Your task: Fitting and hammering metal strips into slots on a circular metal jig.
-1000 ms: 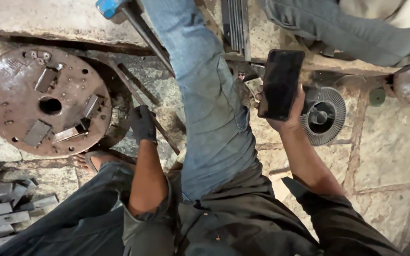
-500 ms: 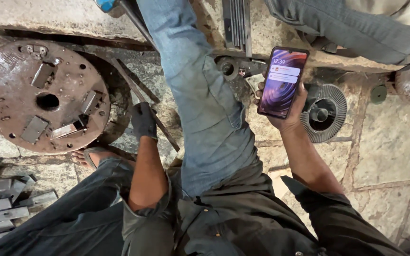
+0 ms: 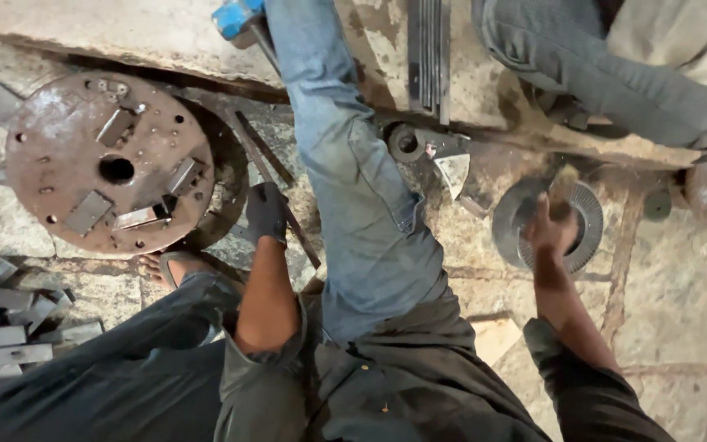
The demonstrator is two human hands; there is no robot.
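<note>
The gloved left hand (image 3: 266, 211) is closed around a thin metal rod (image 3: 276, 190) lying slantwise on the stone floor (image 3: 681, 278). The bare right hand (image 3: 551, 227) is laid, fingers loosely spread and gripping nothing, on a round ribbed metal disc (image 3: 583, 214). Left of the left hand, a rusty round plate (image 3: 67, 147) is seen; beyond it, a blue-handled tool (image 3: 237, 16).

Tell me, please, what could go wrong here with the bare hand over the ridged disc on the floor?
1. The bare right hand reaches onto the dark ridged metal disc; its ridges might cut or scrape unprotected skin.
2. Only the left hand wears a dark glove, and it rests beside a thin metal rod that could roll or pinch.
3. A sandalled foot lies close under the rusty round steel plate, which could crush toes if it shifted.
</note>
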